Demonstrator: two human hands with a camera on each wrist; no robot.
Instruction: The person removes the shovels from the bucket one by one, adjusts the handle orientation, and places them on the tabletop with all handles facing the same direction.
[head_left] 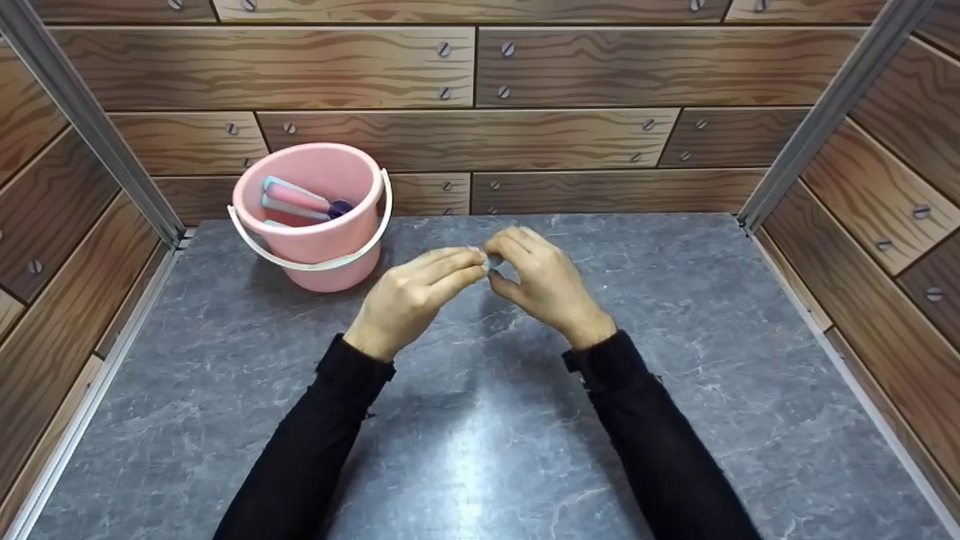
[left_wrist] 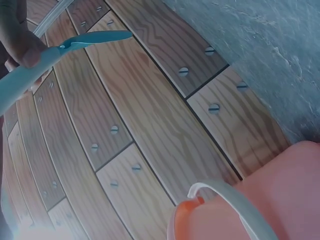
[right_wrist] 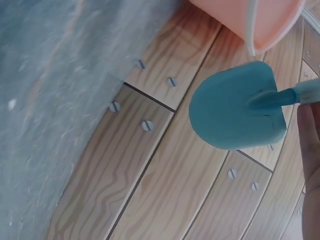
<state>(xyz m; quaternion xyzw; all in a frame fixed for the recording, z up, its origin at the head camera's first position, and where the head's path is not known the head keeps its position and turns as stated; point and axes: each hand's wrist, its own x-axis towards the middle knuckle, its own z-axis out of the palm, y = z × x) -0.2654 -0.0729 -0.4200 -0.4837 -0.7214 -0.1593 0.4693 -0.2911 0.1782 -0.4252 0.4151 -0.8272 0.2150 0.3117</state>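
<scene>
Both hands meet above the table, holding a small teal shovel (head_left: pixel 493 261) that is mostly hidden behind fingers in the head view. The left hand (head_left: pixel 420 300) pinches it from the left with fairly straight fingers. From the right, the right hand (head_left: pixel 544 283) grips it with bent fingers. In the left wrist view the shovel's pale blue handle (left_wrist: pixel 30 72) lies against fingers (left_wrist: pixel 17 42), its thin blade seen edge-on. The right wrist view shows the broad, rounded blade (right_wrist: pixel 230 107) face-on, with part of a hand (right_wrist: pixel 311 150) at the handle.
A pink bucket (head_left: pixel 360 259) with a white handle stands at the back left, holding pink, light blue and purple items. Wood-patterned panels (head_left: pixel 600 67) and metal frame posts (head_left: pixel 817 112) enclose the grey marbled table (head_left: pixel 712 360).
</scene>
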